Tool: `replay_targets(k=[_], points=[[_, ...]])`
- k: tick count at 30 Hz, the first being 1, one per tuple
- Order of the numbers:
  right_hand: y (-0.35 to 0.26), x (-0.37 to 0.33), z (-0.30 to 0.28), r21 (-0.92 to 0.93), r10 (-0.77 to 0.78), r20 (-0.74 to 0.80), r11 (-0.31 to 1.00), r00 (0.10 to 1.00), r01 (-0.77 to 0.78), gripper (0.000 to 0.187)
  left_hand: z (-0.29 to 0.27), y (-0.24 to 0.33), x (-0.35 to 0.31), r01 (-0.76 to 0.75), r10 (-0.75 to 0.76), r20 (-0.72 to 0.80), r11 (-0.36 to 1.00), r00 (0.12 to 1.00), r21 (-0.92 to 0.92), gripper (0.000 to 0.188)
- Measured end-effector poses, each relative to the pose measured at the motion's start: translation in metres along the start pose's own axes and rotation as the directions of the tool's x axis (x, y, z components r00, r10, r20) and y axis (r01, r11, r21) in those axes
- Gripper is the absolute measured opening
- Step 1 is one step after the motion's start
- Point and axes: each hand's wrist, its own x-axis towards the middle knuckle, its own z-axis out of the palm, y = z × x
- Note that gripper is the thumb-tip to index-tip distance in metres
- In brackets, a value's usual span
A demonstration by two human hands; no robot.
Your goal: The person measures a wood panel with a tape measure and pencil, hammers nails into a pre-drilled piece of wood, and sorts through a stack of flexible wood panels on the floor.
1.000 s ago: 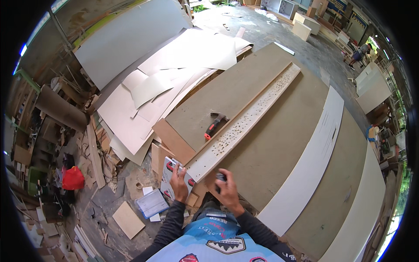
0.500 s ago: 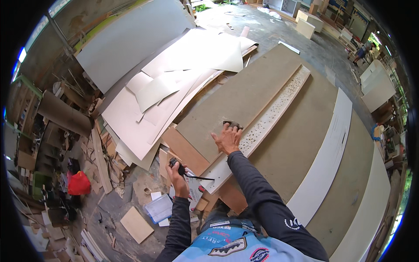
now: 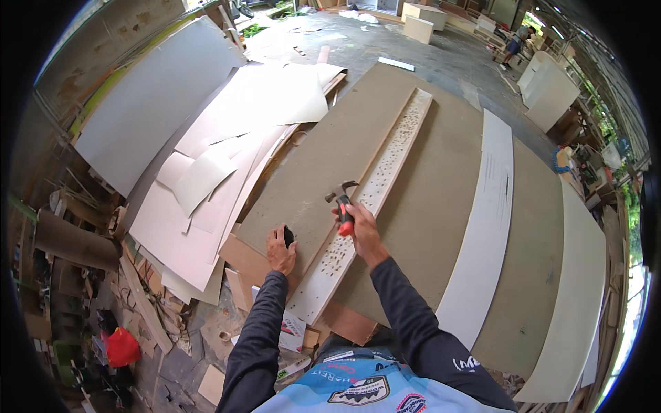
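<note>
In my right hand (image 3: 365,230) is a claw hammer (image 3: 343,201), gripped by its red and black handle. Its head is up, just over the left edge of a long white strip (image 3: 337,253) dotted with many small bits. My left hand (image 3: 281,253) rests at the near left of the brown board (image 3: 310,165), fingers curled round a small black tape measure (image 3: 289,236). The strip lies lengthwise on the board and has raised wooden edges.
Loose white sheets (image 3: 200,182) are piled left of the board. Two white panels (image 3: 478,227) (image 3: 575,303) lie to the right. Wood scraps (image 3: 148,303) and a red bag (image 3: 124,346) litter the left floor. Far off at right stands another person (image 3: 516,45).
My right hand now holds up the hammer from the board. My left hand has brought the tape measure from beyond the strip's near end onto the board. The view has shifted right.
</note>
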Motion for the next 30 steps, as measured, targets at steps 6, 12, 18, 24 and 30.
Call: replay_targets(k=[6,12,18,24,30], points=[[-0.027,-0.096,-0.065,0.126,-0.113,-0.367,0.977,0.923,0.17,0.027,0.018,0.062,0.002,-0.102,0.109,-0.069,0.99,0.992,0.095,0.071],[-0.025,-0.089,-0.11,-0.615,-0.363,-0.495,0.788,0.79,-0.023,0.027,0.069,0.14,0.016,-0.303,0.279,0.266,0.951,0.923,0.054,0.088],[-0.035,-0.024,-0.15,-0.97,-0.598,-0.107,0.237,0.794,0.048,0.033,0.097,0.169,0.024,-0.188,0.14,0.306,0.973,0.942,0.135,0.085],[-0.076,0.048,-0.126,-0.923,-0.686,0.018,0.269,0.728,0.276,0.032,0.094,0.171,0.028,-0.177,0.117,0.327,0.971,0.938,0.158,0.083],[-0.065,0.081,-0.153,-0.894,-0.738,0.267,0.05,0.619,0.446,0.034,0.088,0.178,0.033,-0.163,0.086,0.387,0.972,0.918,0.172,0.086]])
